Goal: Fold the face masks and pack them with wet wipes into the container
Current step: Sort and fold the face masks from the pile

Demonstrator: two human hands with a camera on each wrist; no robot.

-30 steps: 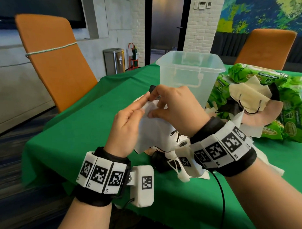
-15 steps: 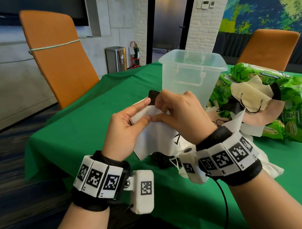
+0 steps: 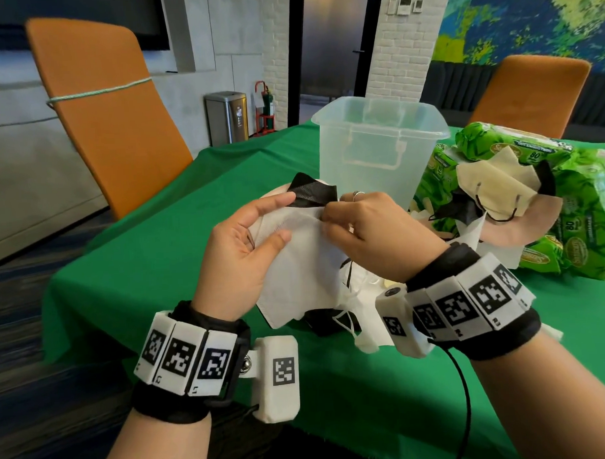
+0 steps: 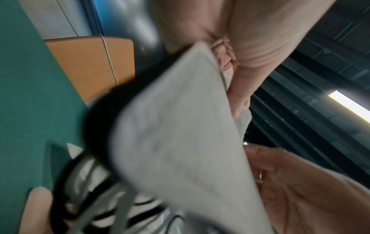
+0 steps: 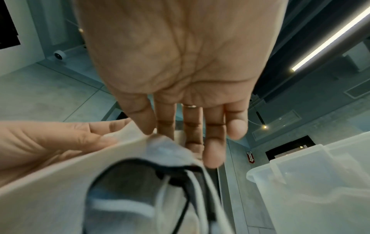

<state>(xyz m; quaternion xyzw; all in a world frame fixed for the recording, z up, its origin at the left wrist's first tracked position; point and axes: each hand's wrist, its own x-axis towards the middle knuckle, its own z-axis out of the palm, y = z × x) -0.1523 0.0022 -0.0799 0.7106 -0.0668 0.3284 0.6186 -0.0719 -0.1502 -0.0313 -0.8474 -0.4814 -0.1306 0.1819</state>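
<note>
I hold a white face mask [image 3: 295,264] above the green table, in front of the clear plastic container [image 3: 377,151]. My left hand [image 3: 256,231] grips its left edge between thumb and fingers. My right hand [image 3: 359,220] pinches the top edge at the middle. A black mask [image 3: 310,193] sticks up behind the white one. More masks, white and black [image 3: 338,322], lie under my hands. In the left wrist view the white mask [image 4: 180,142] fills the middle, blurred. The right wrist view shows my right fingers [image 5: 190,126] on the mask's edge [image 5: 140,142] and the container [image 5: 320,182].
Green wet wipe packs [image 3: 575,213] are piled at the right, with beige and black masks [image 3: 491,188] lying on them. Orange chairs stand at the left [image 3: 108,109] and at the far right [image 3: 529,94]. The table's near edge [image 3: 336,444] is close to me.
My hands have spread slightly apart along the mask's top edge, and the left thumb now lies over the mask's front. The black mask behind shows more.
</note>
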